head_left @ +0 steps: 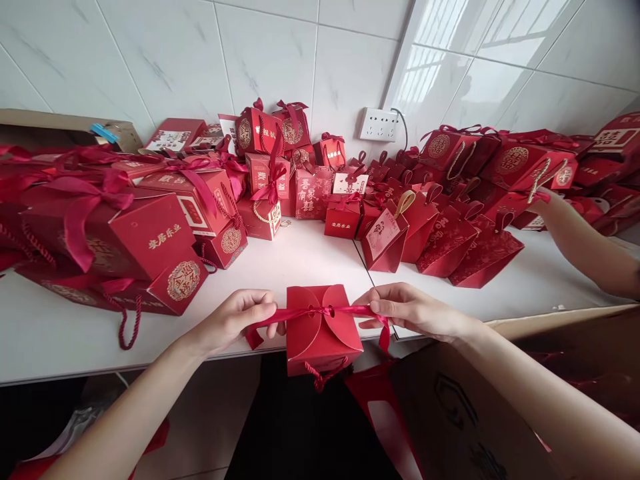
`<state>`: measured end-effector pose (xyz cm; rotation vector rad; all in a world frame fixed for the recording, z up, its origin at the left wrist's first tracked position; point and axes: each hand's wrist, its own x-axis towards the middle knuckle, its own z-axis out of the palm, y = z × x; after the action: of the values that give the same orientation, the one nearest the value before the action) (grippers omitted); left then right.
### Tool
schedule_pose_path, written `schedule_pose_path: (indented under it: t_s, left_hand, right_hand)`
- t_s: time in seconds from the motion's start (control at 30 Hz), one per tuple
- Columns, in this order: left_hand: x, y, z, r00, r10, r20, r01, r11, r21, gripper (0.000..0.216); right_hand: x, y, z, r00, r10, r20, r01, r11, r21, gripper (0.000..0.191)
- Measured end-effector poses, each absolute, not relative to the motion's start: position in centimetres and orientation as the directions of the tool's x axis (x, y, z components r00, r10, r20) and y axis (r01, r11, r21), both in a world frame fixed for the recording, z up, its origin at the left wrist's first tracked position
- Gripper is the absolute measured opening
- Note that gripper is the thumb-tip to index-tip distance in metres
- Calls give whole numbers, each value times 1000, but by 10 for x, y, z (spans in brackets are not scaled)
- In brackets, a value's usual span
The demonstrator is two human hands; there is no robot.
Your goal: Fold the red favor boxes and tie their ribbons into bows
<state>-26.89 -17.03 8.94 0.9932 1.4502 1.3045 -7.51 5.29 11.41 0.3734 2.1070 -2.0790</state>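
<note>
Pinching glossy red ribbon [345, 310] taut w/ left hand [235, 321] & right hand [413, 312], one end each, over small matte card box [313, 343] w/ rounded petal flaps, at white table [60, 333] front edge.

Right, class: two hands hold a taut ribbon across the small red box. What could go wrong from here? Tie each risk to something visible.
1. The small red box juts over the edge of the table, so a hard tug could tip it off.
2. The left hand and right hand draw the ribbon taut in opposite directions. An uneven pull might skew the knot or crumple the flaps.
</note>
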Motion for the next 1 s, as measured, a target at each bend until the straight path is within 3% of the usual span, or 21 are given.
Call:
schedule_pose_path:
  t_s: [0.13, 0.3, 0.53, 0.6, 0.73, 0.9, 1.0]
  left_hand:
    - [-273, -176, 82, -240, 960, -147, -45, 140, 989, 41]
    - [-278, -180, 71, -191, 958, -212, -28, 211, 977, 44]
    - [-309, -202, 96, -71, 953, -295, 98, 301, 949, 41]
    - [-319, -210, 109, -64, 965, -252, 41, 255, 966, 38]
    - [-323, -206, 137, -136, 990, -41, -91, 29, 995, 34]
    - [-294, -167, 172, -302, 937, 175, -171, -234, 957, 31]
    - [-274, -143, 184, -311, 917, 251, -272, -339, 900, 23]
  right_hand:
    - [-75, 60, 111, -950, 54, -309, 311, 36, -950, 37]
    - [-79, 69, 107, -933, 89, -349, 360, 200, -911, 40]
    - [-81, 91, 127, -913, -15, -409, 364, 427, -828, 40]
    - [-80, 98, 138, -924, -48, -380, 343, 339, -876, 40]
    - [-86, 94, 162, -969, -77, -236, 241, -60, -969, 35]
    - [-104, 61, 177, -998, -4, -66, 63, -340, -938, 17]
    - [-114, 40, 175, -999, 2, 37, -34, -440, -897, 17]
